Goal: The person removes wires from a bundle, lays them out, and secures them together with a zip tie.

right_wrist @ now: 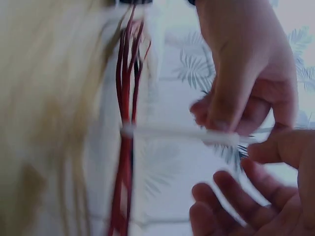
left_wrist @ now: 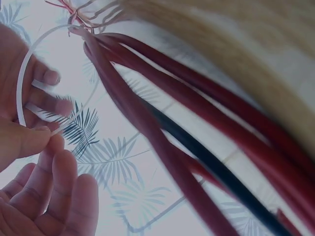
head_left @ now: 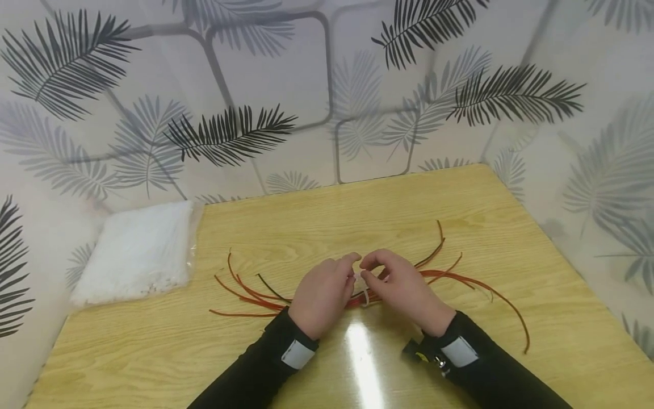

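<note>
A bundle of red and black wires [left_wrist: 129,105] lies crosswise on the table, its loose ends fanned out to both sides. Around its middle runs a white cable tie [right_wrist: 172,133], looped wide and standing off the wires. My left hand [head_left: 321,295] pinches the tie near its head between thumb and fingers. From the other side, my right hand [head_left: 406,287] pinches the tie's thin end between thumb and forefinger, the other fingers loosely bent. In the head view the hands cover much of the bundle's middle and most of the tie.
A clear plastic bag [head_left: 135,250] full of white strips lies at the table's back left. The wooden table [head_left: 204,358] meets a leaf-patterned covering [head_left: 286,153] along its back and right edges. A small black device [head_left: 426,355] hangs at the right cuff.
</note>
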`<state>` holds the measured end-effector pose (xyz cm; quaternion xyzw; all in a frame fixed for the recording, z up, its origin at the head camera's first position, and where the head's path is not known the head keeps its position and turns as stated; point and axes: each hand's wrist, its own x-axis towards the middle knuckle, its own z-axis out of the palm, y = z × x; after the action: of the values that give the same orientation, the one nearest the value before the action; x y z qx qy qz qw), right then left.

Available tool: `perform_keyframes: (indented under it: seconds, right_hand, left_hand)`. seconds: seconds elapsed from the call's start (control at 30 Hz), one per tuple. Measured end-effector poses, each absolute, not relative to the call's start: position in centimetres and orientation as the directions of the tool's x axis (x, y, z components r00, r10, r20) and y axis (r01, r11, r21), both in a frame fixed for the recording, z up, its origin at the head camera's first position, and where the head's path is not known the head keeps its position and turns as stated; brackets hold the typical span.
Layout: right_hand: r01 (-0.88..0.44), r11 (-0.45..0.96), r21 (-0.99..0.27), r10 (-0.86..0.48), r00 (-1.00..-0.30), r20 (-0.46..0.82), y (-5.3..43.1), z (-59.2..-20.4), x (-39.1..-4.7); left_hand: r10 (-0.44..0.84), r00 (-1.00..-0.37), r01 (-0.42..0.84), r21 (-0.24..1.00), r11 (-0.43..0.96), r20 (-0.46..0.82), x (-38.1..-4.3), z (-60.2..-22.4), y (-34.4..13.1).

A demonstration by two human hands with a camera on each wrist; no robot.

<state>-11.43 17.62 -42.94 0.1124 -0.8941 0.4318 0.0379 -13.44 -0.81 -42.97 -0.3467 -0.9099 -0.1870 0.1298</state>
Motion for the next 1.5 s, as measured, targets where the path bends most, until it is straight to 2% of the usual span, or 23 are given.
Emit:
perform_keyframes:
  seconds: [0.13, 0.23, 0.5, 0.8, 1.0, 1.3, 1.5]
  right_hand:
    - [-0.42, 0.71, -0.565, -0.297, -0.906, 0.3, 18.0, -42.5, -11.5]
    - [-0.512, 0.737, -0.441, -0.379, -0.854, 0.356, 18.0, -42.5, -11.7]
    - [-0.639, 0.711, -0.292, -0.471, -0.742, 0.476, 17.7, -42.9, -11.9]
    - [-0.631, 0.723, -0.281, -0.427, -0.729, 0.535, 17.4, -43.0, -12.1]
    - [-0.612, 0.732, -0.3, -0.412, -0.748, 0.52, 17.2, -43.0, -12.0]
    - [-0.62, 0.722, -0.307, -0.408, -0.74, 0.534, 17.6, -43.2, -11.6]
    - [-0.591, 0.755, -0.284, -0.407, -0.761, 0.505, 17.5, -43.1, -11.3]
  left_hand:
    - [0.567, -0.748, 0.658, 0.278, 0.7, 0.345, -13.5, -42.9, -0.9]
    - [0.556, -0.757, 0.649, 0.295, 0.701, 0.344, -13.5, -42.8, -1.0]
    - [0.547, -0.754, 0.652, 0.31, 0.692, 0.364, -13.5, -42.9, -1.2]
    - [0.474, -0.827, 0.562, 0.475, 0.677, 0.302, -12.9, -42.6, -1.4]
    - [0.427, -0.858, 0.513, 0.506, 0.693, 0.286, -13.2, -43.2, -1.4]
    - [0.428, -0.843, 0.538, 0.494, 0.683, 0.326, -13.3, -43.6, -0.8]
    - [0.429, -0.862, 0.507, 0.503, 0.7, 0.271, -13.3, -43.1, -0.7]
